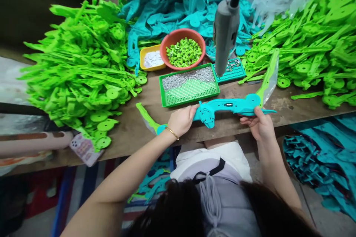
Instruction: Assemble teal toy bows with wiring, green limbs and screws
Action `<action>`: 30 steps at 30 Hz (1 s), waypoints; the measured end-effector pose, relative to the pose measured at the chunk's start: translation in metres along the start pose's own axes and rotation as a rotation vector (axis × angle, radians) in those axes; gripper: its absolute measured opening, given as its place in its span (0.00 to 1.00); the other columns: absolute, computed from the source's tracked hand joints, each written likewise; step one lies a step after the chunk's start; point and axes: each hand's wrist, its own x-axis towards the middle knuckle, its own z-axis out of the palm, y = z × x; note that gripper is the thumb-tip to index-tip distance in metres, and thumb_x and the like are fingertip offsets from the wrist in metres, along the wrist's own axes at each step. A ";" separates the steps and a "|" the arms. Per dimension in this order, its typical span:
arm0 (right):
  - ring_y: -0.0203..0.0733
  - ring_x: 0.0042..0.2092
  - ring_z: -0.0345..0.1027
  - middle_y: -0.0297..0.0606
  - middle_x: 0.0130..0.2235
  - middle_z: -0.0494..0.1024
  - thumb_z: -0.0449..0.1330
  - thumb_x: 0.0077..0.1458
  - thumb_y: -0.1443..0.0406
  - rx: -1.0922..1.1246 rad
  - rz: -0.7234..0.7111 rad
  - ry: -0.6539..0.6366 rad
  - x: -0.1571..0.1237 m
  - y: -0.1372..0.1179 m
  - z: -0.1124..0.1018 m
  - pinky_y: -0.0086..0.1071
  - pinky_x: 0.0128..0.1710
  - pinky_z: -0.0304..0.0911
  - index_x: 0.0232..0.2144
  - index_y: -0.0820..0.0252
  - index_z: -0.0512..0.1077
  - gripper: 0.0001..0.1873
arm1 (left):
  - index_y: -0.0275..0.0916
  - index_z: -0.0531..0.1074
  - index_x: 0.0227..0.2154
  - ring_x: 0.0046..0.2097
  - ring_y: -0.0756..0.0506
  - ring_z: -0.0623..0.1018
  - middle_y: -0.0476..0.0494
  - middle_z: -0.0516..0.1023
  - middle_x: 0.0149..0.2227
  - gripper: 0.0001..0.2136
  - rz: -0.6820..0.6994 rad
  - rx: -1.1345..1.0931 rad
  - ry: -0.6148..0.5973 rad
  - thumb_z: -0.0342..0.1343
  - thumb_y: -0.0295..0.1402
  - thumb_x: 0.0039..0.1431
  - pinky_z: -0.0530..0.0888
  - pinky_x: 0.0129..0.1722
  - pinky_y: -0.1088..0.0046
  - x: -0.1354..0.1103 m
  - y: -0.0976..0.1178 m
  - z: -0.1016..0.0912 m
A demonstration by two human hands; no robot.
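head view: both hands are gripping the teal part [230,106] lying crosswise at the bench edge [133,129], left hand [182,120] closing on one end, right hand [257,124] pinching the other

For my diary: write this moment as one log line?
left hand: holds teal toy | right hand: holds same toy | green tray behind
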 end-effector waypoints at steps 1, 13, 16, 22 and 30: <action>0.40 0.25 0.77 0.36 0.28 0.82 0.70 0.39 0.44 0.002 0.006 -0.017 -0.003 0.003 0.004 0.29 0.25 0.75 0.35 0.58 0.68 0.30 | 0.45 0.75 0.48 0.46 0.38 0.81 0.42 0.83 0.43 0.28 -0.010 0.002 -0.002 0.29 0.48 0.71 0.71 0.41 0.67 0.000 0.000 -0.001; 0.30 0.20 0.62 0.27 0.18 0.69 0.57 0.55 0.43 -0.507 -0.098 -0.115 -0.027 0.067 0.103 0.26 0.23 0.61 0.27 0.57 0.63 0.25 | 0.41 0.73 0.49 0.44 0.41 0.81 0.41 0.82 0.43 0.26 0.119 0.046 -0.031 0.30 0.45 0.72 0.71 0.42 0.70 -0.007 0.007 -0.014; 0.30 0.21 0.62 0.27 0.18 0.69 0.57 0.55 0.44 -0.508 -0.111 -0.117 -0.024 0.064 0.096 0.26 0.23 0.60 0.26 0.57 0.63 0.24 | 0.39 0.76 0.40 0.42 0.41 0.81 0.40 0.82 0.39 0.28 0.077 0.106 -0.097 0.30 0.48 0.71 0.70 0.40 0.69 -0.022 -0.011 -0.020; 0.29 0.18 0.61 0.29 0.23 0.75 0.64 0.45 0.41 -0.322 0.142 -0.440 -0.035 0.066 0.096 0.25 0.16 0.56 0.31 0.57 0.63 0.28 | 0.39 0.77 0.33 0.42 0.40 0.81 0.38 0.82 0.38 0.33 0.044 0.102 -0.025 0.26 0.47 0.71 0.69 0.39 0.69 -0.037 -0.031 -0.018; 0.29 0.17 0.63 0.28 0.20 0.73 0.64 0.48 0.46 -0.364 0.307 -0.603 -0.078 0.124 0.141 0.23 0.15 0.58 0.26 0.58 0.65 0.23 | 0.38 0.79 0.42 0.39 0.40 0.81 0.36 0.82 0.37 0.32 0.113 0.089 -0.051 0.28 0.47 0.71 0.69 0.36 0.69 -0.020 -0.005 -0.006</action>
